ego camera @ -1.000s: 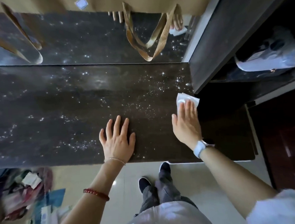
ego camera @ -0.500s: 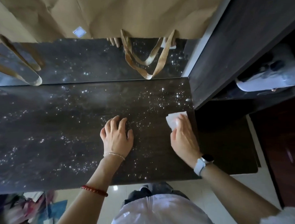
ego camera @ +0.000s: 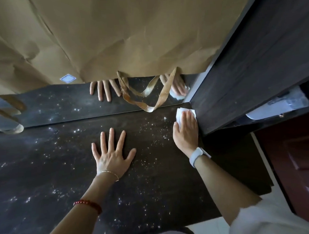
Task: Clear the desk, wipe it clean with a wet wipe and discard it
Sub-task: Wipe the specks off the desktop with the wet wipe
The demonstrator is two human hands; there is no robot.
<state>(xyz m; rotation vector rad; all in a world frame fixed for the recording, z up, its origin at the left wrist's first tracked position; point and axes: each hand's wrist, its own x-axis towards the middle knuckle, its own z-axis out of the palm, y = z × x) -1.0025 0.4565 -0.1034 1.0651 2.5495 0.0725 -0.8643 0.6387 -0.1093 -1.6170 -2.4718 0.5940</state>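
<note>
Two hands lie flat on the dark desk [ego camera: 46,174], and you see both from above. Your left hand [ego camera: 111,152] rests at the centre of the frame with its fingers straight and spread wide, palm down, holding nothing. Your right hand [ego camera: 186,131] sits to the right of centre, fingers straight and close together, pressing the white wet wipe [ego camera: 181,114] onto the surface; the wipe shows beyond and left of the fingertips. The wipe lies in the desk's far right corner, where the back edge meets a mirror panel [ego camera: 61,105] and the right edge meets a dark wooden cabinet side [ego camera: 254,68]; your little-finger side is just beside that cabinet, so no open surface remains to the right. Bright specks dot the desk between the hands and toward the lower left, where wide bare surface extends to the frame's edge. The near edge runs across the lower right, above pale floor. A brown paper bag [ego camera: 128,33] fills the upper frame, its ribbon handle [ego camera: 149,99] hanging down to the back edge.
</note>
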